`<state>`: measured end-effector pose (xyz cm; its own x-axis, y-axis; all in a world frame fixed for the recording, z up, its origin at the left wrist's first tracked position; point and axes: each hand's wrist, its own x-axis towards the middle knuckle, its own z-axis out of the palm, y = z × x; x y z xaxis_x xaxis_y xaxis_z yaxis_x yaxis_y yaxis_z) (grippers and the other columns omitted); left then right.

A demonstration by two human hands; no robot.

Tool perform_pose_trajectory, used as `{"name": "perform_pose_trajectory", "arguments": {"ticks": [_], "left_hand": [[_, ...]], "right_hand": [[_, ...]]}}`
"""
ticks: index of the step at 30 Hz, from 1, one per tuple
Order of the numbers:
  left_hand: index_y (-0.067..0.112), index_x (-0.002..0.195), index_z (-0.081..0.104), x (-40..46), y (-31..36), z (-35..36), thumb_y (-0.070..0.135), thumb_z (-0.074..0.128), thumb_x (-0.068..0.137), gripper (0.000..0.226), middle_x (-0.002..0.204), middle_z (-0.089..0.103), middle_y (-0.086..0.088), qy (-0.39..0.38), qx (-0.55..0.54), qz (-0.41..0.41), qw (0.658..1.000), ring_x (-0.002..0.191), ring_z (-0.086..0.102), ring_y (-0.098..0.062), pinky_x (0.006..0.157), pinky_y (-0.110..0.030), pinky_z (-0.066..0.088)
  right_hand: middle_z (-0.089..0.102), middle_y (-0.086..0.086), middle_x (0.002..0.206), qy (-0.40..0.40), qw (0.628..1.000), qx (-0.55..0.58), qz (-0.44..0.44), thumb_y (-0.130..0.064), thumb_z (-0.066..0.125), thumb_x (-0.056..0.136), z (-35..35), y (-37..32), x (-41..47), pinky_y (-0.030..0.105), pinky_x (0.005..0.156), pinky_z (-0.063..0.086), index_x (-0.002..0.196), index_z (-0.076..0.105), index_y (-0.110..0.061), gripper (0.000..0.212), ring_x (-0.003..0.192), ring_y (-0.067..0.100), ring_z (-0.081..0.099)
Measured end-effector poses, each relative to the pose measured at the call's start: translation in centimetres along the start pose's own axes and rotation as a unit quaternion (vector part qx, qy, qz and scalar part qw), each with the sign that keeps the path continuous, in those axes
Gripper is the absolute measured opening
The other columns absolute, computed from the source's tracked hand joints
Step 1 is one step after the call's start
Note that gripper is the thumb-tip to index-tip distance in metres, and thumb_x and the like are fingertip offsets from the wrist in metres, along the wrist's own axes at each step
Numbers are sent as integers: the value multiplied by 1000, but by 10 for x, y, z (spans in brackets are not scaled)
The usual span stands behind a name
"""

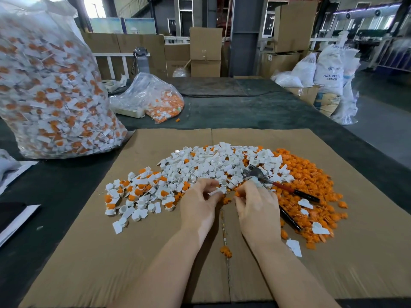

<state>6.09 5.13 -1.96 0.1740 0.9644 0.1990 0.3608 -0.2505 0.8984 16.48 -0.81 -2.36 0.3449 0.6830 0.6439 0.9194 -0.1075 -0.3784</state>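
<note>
The left hand (198, 205) has its fingers curled, thumb and forefinger pinching a white piece (219, 191) at its fingertips. The right hand (258, 210) faces it with the fingers likewise bent, their tips nipping a small orange piece (237, 194). The two pieces sit just apart in the narrow gap between the hands, held slightly above the cardboard sheet (155, 252). Directly beyond the fingertips spreads a heap of loose white parts (211, 161). Out past the right hand's knuckles lies a heap of orange parts (307, 174). A pair of pliers (255, 172) rests on these heaps, its metal head just beyond the right fingertips and its red-and-black handles splayed away to the outer side of that hand. To the outer side of the left fingers lies a scatter of joined white-and-orange parts (142, 190). Behind the fingers, between the two wrists, a small orange clump (225, 251) sits on the sheet's centre seam. Far beyond the left fingers stands a large clear bag (49, 92) packed with white-and-orange parts. A smaller clear bag (155, 96) slumps on the dark table (244, 112) well ahead of both hands.
</note>
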Motion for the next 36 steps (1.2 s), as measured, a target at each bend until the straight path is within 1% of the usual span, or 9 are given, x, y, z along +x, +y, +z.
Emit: {"name": "perform_pose_trajectory", "arguments": {"ticks": [3, 6, 10, 15, 20, 25, 29, 32, 36], "left_hand": [[24, 104, 70, 0, 3, 3, 18, 67, 86, 20, 94, 65, 16, -13, -45, -16, 999, 88, 57, 1, 73, -5, 37], [25, 95, 69, 0, 4, 3, 17, 66, 87, 11, 85, 62, 19, -24, -46, -14, 999, 79, 56, 7, 66, 1, 37], [25, 91, 58, -1, 2, 0, 15, 61, 90, 10, 82, 60, 13, -34, -47, -4, 998, 74, 56, 3, 61, 0, 37], [31, 105, 60, -2, 0, 1, 16, 54, 94, 19, 91, 60, 12, -66, -11, 25, 997, 89, 57, -4, 68, 0, 37], [38, 80, 51, -4, 0, 2, 15, 56, 93, 27, 86, 61, 10, -62, -27, 13, 998, 87, 63, -14, 77, -22, 48], [34, 80, 52, -8, 3, 2, 14, 60, 90, 24, 77, 58, 12, -66, -21, 27, 997, 71, 56, 7, 60, -1, 38], [38, 79, 52, -10, 3, 3, 17, 61, 90, 26, 80, 60, 12, -78, 1, 35, 996, 78, 57, -4, 62, -2, 38], [38, 77, 52, -11, 2, 3, 17, 61, 90, 27, 80, 61, 10, -81, 0, 37, 996, 76, 58, -3, 63, -3, 39], [29, 86, 58, -9, 1, 2, 11, 58, 91, 18, 84, 65, -5, -78, -95, -16, 992, 78, 64, -14, 72, -21, 53]], "right_hand": [[62, 5, 67, 16, 998, 48, -22, -2, 77, 71, 0, 1, -1, 38, 60, 51, 79, 63, -7, 16, 62, 23, 59], [67, 6, 81, 15, 996, 86, -30, 0, 73, 76, -1, 4, -1, 32, 74, 52, 92, 71, -4, 17, 78, 22, 63], [68, 6, 86, 0, 993, 115, -14, 4, 69, 78, -4, 3, -1, 24, 79, 47, 100, 72, -4, 23, 84, 19, 63], [69, -1, 83, -43, 988, 145, 46, -12, 68, 84, -7, 3, -2, 23, 74, 47, 89, 70, -10, 6, 81, 12, 62], [64, -2, 70, -55, 994, 83, 35, -18, 72, 81, -5, 2, -2, 32, 72, 38, 74, 66, -12, 10, 70, 17, 58], [59, -3, 63, -63, 995, 57, 56, -17, 71, 81, -2, 3, -2, 29, 71, 26, 67, 62, -13, 17, 66, 18, 55], [55, -3, 60, -69, 994, 58, 63, -15, 71, 80, -2, 4, -2, 29, 70, 21, 64, 59, -11, 21, 63, 18, 52], [53, -6, 60, -74, 993, 66, 59, -15, 70, 81, -3, 4, -2, 28, 70, 19, 63, 58, -12, 21, 62, 16, 51], [63, -9, 67, -66, 992, 99, 38, -23, 71, 81, -6, 3, -1, 27, 74, 22, 71, 67, -18, 12, 68, 11, 57]]}}
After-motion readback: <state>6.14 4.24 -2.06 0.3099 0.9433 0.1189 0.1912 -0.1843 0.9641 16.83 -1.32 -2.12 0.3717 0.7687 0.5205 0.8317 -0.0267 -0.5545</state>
